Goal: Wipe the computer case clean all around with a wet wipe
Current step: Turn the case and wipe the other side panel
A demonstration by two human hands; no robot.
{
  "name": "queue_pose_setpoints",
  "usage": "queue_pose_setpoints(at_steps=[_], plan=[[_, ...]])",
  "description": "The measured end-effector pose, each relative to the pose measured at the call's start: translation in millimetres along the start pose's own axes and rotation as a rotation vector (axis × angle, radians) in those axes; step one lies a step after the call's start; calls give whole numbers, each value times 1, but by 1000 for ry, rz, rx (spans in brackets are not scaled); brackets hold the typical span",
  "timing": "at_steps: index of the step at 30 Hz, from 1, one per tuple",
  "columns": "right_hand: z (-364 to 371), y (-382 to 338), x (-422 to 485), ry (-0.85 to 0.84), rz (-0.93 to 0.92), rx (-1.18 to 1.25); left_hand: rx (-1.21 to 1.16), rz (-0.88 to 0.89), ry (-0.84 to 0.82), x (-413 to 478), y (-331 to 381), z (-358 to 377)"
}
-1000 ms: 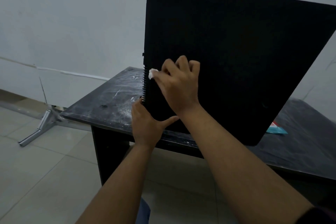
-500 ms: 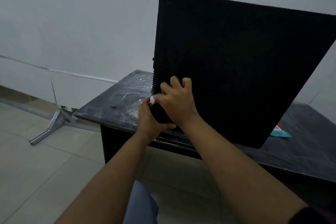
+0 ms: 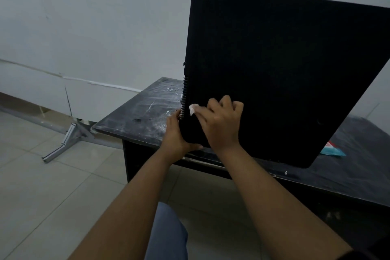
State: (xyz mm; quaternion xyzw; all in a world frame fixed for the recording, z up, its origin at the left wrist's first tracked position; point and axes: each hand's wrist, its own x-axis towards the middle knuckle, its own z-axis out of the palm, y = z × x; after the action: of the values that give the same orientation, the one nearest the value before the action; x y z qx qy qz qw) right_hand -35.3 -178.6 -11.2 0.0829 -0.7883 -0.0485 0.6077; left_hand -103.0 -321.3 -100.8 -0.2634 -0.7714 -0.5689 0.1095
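A scuffed black table (image 3: 145, 112), smeared with white marks, stands by the pale wall (image 3: 84, 27). A metal bracket (image 3: 63, 143) lies on the tiled floor (image 3: 42, 196). A teal packet (image 3: 333, 151) rests on the table's right side.

right hand (image 3: 221, 126) covers most of the wet wipe (image 3: 192, 109); computer case (image 3: 285, 74) runs past the right edge.

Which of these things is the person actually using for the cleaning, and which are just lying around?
In use:
computer case, held tilted
wet wipe, pressed to the case by the right hand
left hand, gripping the case's lower corner

Lying about:
blue and red packet on the table
metal bracket on the floor
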Motion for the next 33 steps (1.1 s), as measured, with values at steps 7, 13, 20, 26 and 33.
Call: queue_pose_setpoints(at_steps=[7,13,20,26,33], plan=[[1,-3,7,-90,-119,-46,101,43,7,0,6,4],[2,10,-26,-139,-163,1,71,13,2,-3,5,2],[-19,21,11,40,77,-79,61,-11,15,-2,9,5],[-10,34,-47,-328,-357,-25,80,-1,11,-6,11,5],[-27,43,-28,52,103,-48,110,-11,16,-7,14,5]])
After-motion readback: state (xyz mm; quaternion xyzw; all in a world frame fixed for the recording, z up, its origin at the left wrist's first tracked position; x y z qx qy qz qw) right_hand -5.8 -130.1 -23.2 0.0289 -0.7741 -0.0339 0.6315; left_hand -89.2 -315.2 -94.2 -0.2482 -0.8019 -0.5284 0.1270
